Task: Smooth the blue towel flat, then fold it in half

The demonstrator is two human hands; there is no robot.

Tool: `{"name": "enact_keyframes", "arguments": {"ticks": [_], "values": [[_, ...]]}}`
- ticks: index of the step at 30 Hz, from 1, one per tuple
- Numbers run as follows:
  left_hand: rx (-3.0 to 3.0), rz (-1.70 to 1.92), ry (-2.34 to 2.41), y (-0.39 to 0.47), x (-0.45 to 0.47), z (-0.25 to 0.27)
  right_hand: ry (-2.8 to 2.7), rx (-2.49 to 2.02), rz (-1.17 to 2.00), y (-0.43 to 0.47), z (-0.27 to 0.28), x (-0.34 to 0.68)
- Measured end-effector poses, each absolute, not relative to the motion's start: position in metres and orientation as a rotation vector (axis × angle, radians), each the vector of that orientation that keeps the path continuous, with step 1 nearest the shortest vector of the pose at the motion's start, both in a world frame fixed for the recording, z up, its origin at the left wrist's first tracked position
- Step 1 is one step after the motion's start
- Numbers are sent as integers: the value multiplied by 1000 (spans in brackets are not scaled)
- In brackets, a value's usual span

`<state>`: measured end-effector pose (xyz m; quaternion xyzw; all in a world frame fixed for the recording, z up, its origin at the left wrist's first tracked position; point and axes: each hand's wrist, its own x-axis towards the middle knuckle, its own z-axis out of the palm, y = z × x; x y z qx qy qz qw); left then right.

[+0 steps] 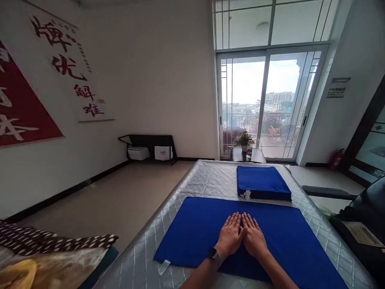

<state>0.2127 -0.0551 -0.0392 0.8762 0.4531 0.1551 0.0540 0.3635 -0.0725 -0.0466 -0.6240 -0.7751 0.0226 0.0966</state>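
A blue rectangular cloth (pixel 192 228) lies spread out flat in front of me, with a small white tag (pixel 164 267) at its near left corner. My left hand (pixel 231 236) rests flat on the middle of the cloth, fingers stretched forward, a dark watch on its wrist. Beside it lies my right hand (pixel 252 236), also palm down with straight fingers. The two thumbs meet or overlap. Just beyond the cloth sits a neat stack of folded blue cloths (pixel 263 180), white tags showing at its front left corner.
Everything blue lies on a silvery quilted table cover (pixel 207 176). A small table (pixel 255 155) with a potted plant (pixel 243 139) and a bottle (pixel 249 149) stands behind it. Dark chair (pixel 368 208) at right; brown dotted fabric (pixel 57 241) at lower left. A black rack (pixel 150 141) stands by the wall.
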Motion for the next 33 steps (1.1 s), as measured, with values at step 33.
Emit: {"name": "enact_keyframes", "arguments": {"ticks": [33], "values": [[2451, 362, 1894, -28, -20, -45, -2015, -2183, -224, -107, -85, 577]]}}
